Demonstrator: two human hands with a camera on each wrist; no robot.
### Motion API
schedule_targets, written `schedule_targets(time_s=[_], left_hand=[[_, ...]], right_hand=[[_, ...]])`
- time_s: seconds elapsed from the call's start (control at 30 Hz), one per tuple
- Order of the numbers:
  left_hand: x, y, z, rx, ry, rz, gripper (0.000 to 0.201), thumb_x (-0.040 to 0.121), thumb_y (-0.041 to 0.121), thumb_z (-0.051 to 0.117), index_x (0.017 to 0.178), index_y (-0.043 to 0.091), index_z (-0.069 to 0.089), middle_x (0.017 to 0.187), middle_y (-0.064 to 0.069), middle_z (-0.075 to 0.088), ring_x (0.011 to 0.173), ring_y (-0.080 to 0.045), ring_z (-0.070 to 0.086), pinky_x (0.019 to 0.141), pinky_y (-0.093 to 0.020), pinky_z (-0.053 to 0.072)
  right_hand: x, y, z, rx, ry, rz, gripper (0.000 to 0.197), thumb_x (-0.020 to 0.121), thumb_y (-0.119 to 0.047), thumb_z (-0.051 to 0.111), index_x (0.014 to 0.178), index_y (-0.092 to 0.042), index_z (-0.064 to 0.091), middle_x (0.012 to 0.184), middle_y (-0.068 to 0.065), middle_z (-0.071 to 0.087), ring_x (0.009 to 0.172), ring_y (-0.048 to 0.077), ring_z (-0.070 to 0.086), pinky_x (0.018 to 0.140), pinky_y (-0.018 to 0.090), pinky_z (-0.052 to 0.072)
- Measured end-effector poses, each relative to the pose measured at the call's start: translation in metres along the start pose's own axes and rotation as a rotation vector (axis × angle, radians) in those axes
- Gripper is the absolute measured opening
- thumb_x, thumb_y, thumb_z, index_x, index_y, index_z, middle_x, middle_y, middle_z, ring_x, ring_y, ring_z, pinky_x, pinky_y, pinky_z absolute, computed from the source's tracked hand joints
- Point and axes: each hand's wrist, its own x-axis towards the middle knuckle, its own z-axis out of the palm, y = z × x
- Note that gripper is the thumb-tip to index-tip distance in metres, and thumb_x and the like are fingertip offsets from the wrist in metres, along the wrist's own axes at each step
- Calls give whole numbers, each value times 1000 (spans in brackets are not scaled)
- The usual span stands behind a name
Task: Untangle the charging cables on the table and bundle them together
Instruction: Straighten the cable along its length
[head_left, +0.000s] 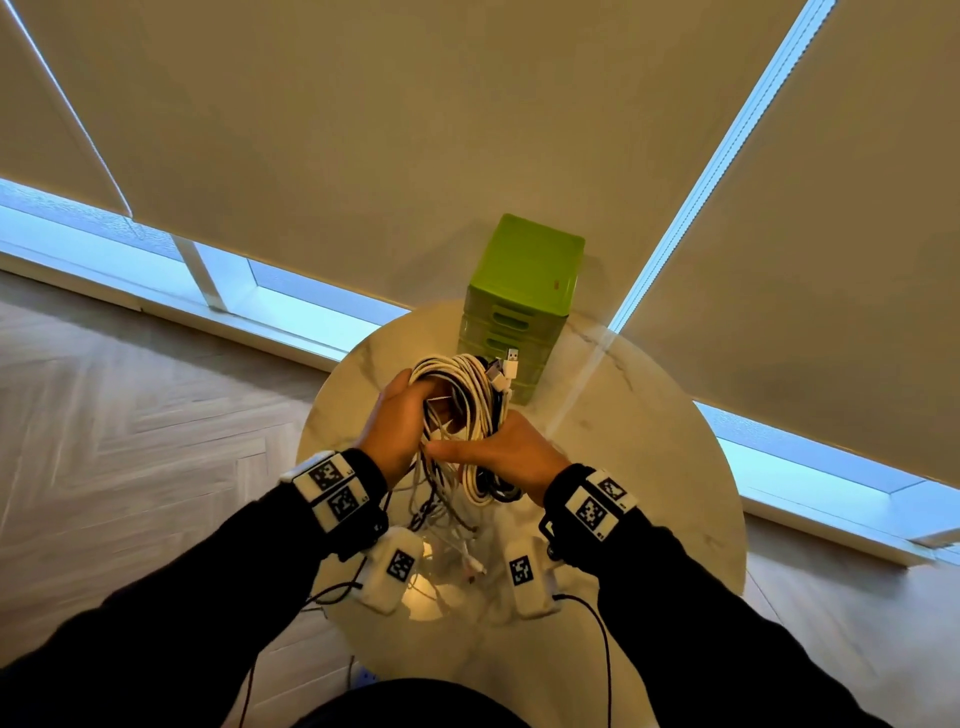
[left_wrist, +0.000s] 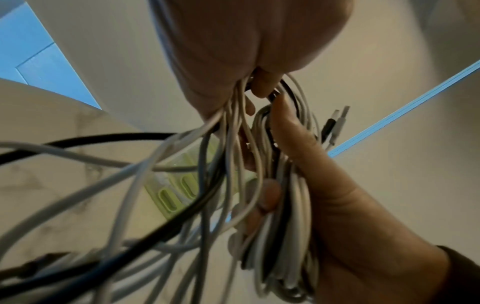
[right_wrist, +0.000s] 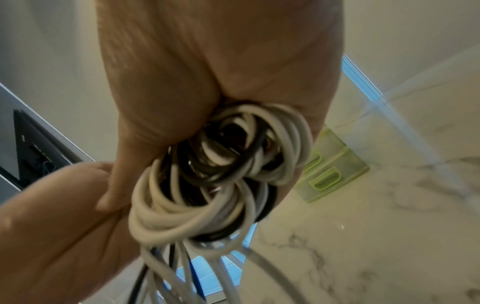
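A coil of white and black charging cables (head_left: 467, 410) is held above the round marble table (head_left: 649, 467). My left hand (head_left: 400, 421) grips its upper left side, fingers curled through the loops. My right hand (head_left: 498, 447) grips the lower right part of the coil (right_wrist: 221, 164), thumb lying across the strands. USB plugs (head_left: 506, 364) stick out at the top of the coil. Loose cable ends (head_left: 447, 525) hang down from the bundle to the table. In the left wrist view slack strands (left_wrist: 155, 185) trail from the fist, and the right hand (left_wrist: 324, 195) holds the wound part.
A green plastic drawer unit (head_left: 519, 306) stands at the table's far edge, just behind the coil. Roller blinds (head_left: 363, 130) cover the windows beyond. Wood floor (head_left: 130, 415) lies to the left. Thin black wires (head_left: 597, 623) run from the wrist devices.
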Motion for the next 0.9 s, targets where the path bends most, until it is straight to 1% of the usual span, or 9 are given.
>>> schedule_targets(time_s=[0.13,0.27,0.33,0.43,0.53,0.67,0.77,0.83,0.9], left_hand=[[7,-4,14,-34,72,-68,30,98,15,46,118,10,68,112,-10,73,109,-27,68,97,-48,55],[11,-11,24,-145,33,-146,33,99,23,46,123,16,67,119,-9,72,117,-27,65,104,-54,49],[9,-11,26,-194,-9,-151,31,99,24,45,116,10,68,118,-14,70,114,-30,64,106,-53,47],[5,-7,31,-255,-73,-102,29,102,19,40,100,3,64,101,-26,59,96,-34,55,93,-46,46],[4,-1,37,-306,-144,-30,29,101,18,39,87,2,59,81,-19,54,77,-28,52,81,-38,47],[0,7,39,-164,-186,-4,26,103,15,37,98,2,59,80,-7,64,74,-14,62,81,-30,49],[2,7,33,37,-176,-9,25,101,12,41,115,18,61,106,3,71,104,-8,66,89,-25,52],[5,2,29,62,-179,26,45,92,15,52,136,23,47,125,-2,64,122,-16,59,102,-34,48],[6,-1,30,111,-169,87,72,89,21,68,149,28,30,133,-1,59,124,-14,56,106,-35,46]], right_hand=[[4,1,-5,-85,13,-12,49,67,-31,92,112,-23,73,107,-5,76,103,12,71,100,43,54],[9,-2,-13,-180,-30,43,51,65,-30,92,112,-26,74,104,-6,76,100,10,71,99,44,54],[11,-5,-16,-238,-49,36,51,64,-29,92,111,-29,73,105,-9,75,100,7,69,98,42,54],[14,-8,-19,-345,24,-94,55,58,-30,92,108,-38,68,104,-8,72,100,10,68,93,40,56],[15,-8,-23,-338,74,-162,44,59,-22,87,98,-34,71,94,-5,73,91,12,69,86,42,58],[8,-4,-19,-83,36,-56,35,73,1,78,105,-13,73,100,6,75,97,20,71,92,46,57],[5,2,-18,14,71,-21,29,73,-3,77,101,-10,73,94,11,76,92,29,72,91,56,56],[7,3,-20,0,100,-5,26,70,-6,74,96,-9,74,89,13,75,88,31,72,88,58,56],[7,1,-18,-54,92,-14,26,68,-5,72,94,-11,73,87,12,74,87,31,72,85,59,56]])
